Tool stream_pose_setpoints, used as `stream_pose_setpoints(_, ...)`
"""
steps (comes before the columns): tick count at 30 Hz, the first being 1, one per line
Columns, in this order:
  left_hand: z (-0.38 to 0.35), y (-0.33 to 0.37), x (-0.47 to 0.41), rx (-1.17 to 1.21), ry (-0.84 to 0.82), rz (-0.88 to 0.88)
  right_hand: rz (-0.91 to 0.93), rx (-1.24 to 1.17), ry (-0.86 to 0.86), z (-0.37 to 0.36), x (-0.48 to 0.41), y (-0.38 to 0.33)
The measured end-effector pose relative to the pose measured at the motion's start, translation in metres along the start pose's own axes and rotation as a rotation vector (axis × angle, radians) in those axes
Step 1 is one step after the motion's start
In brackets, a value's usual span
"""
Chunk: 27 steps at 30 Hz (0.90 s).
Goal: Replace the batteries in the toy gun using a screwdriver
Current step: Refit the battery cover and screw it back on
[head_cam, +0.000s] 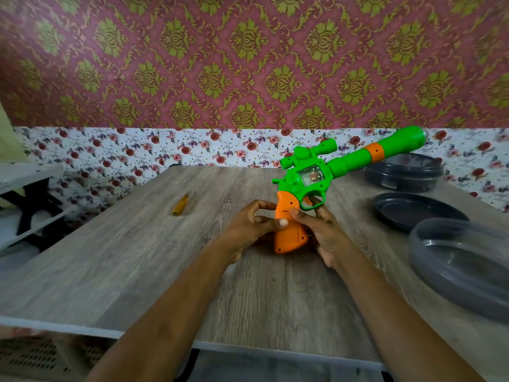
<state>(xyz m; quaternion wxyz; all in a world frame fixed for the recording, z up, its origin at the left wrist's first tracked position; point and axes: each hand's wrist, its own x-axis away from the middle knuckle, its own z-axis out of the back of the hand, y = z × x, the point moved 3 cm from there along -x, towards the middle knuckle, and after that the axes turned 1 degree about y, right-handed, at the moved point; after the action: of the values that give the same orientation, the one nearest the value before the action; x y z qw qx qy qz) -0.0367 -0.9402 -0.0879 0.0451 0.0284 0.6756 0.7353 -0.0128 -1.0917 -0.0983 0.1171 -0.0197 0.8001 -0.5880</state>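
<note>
A green toy gun (pixel 338 164) with an orange grip and an orange band on its barrel is held above the wooden table (pixel 137 271), barrel pointing up and to the right. My left hand (pixel 253 224) grips the orange grip from the left, thumb pressed on its side. My right hand (pixel 325 232) holds the grip from the right, with one finger at the trigger guard. A screwdriver (pixel 180 205) with a clear yellow handle lies on the table to the left, apart from both hands. No batteries are visible.
A dark round lid (pixel 413 213) and a grey round container (pixel 462 266) sit on the table at the right. Another dark round container (pixel 405 172) stands behind them near the floral wall. A white shelf unit (pixel 24 194) stands beside the table's left edge.
</note>
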Motion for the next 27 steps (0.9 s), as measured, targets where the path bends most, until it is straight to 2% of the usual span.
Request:
stream_pose_setpoints(3, 0.004, 0.003, -0.001, -0.014, 0.096, -0.018, -0.002, -0.005, 0.024, 0.0, -0.002, 0.001)
stream_pose_setpoints(4, 0.008, 0.002, -0.002, -0.032, 0.168, -0.04, 0.003, -0.005, 0.027, 0.0, -0.002, 0.001)
stream_pose_setpoints(7, 0.031, -0.008, -0.01, -0.287, 0.476, -0.136, 0.019, -0.005, 0.041, 0.0, -0.002, 0.003)
stream_pose_setpoints(10, 0.054, -0.015, -0.024, -0.391, 0.67, -0.074, 0.018, 0.007, 0.039, 0.001, -0.004, 0.004)
stream_pose_setpoints(15, 0.089, -0.017, -0.054, -0.453, 0.747, 0.069, 0.005, -0.004, 0.045, 0.002, -0.006, 0.01)
stream_pose_setpoints(16, 0.096, -0.035, -0.069, -0.497, 0.762, 0.105, -0.032, -0.007, 0.038, 0.004, -0.015, 0.03)
stream_pose_setpoints(22, 0.086, -0.009, -0.092, -0.781, 0.756, 0.115, 0.029, 0.001, 0.049, 0.009, -0.01, 0.009)
stream_pose_setpoints(27, 0.084, 0.001, -0.096, -0.887, 0.766, 0.145, 0.039, -0.004, 0.033, 0.004, -0.009, 0.002)
